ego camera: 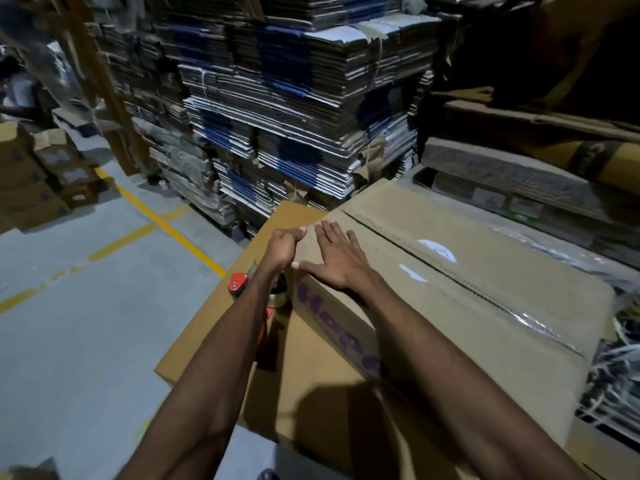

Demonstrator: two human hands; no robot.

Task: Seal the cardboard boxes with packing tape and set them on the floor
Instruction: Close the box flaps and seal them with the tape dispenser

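A large brown cardboard box [478, 306] with purple lettering on its side fills the right middle; clear tape runs along its top seam. It rests on a flat cardboard sheet [207, 327]. My right hand [337, 259] lies flat with spread fingers on the box's near left top edge. My left hand [285, 245] is curled at the box's left corner, fingers against its edge; whether it grips the box is unclear. A red tape dispenser [242, 284] with a clear roll sits on the sheet, under my left wrist.
Tall stacks of flattened cartons [294, 109] stand right behind the box. Grey floor [86, 341] with yellow lines [166, 223] spreads out on the left. Small boxes [41, 174] are piled at the far left. More flat cardboard [536, 188] lies to the right.
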